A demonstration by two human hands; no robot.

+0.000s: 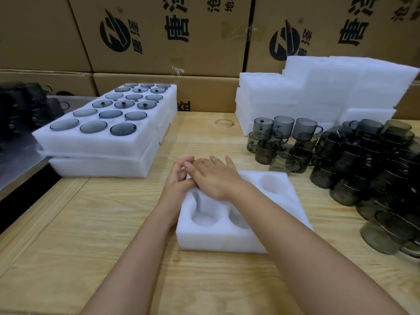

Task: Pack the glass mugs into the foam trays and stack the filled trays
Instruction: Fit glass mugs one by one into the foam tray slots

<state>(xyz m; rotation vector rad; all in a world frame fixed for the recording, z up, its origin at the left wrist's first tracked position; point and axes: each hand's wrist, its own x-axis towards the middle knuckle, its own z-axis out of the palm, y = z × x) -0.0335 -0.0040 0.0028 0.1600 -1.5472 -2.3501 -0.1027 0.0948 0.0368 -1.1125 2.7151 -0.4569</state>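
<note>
An empty white foam tray (218, 237) with round pockets lies on the wooden table (91, 223) in front of me. My left hand (178, 180) is at its far left corner with fingers curled round the edge. My right hand (213, 176) lies flat across the tray's far part, fingers straight, partly over the left hand; the foam is dented beneath. Smoky grey glass mugs (372, 164) are piled loose at the right, some upright (284, 128). At the left stand stacked filled trays (145, 142) with mugs (93, 126) in every pocket.
A tall stack of empty foam trays (318, 87) stands at the back right. Printed cardboard boxes (159, 30) wall off the back. More dark mugs (22, 105) sit beyond the table's left edge, over a metal surface (20, 169).
</note>
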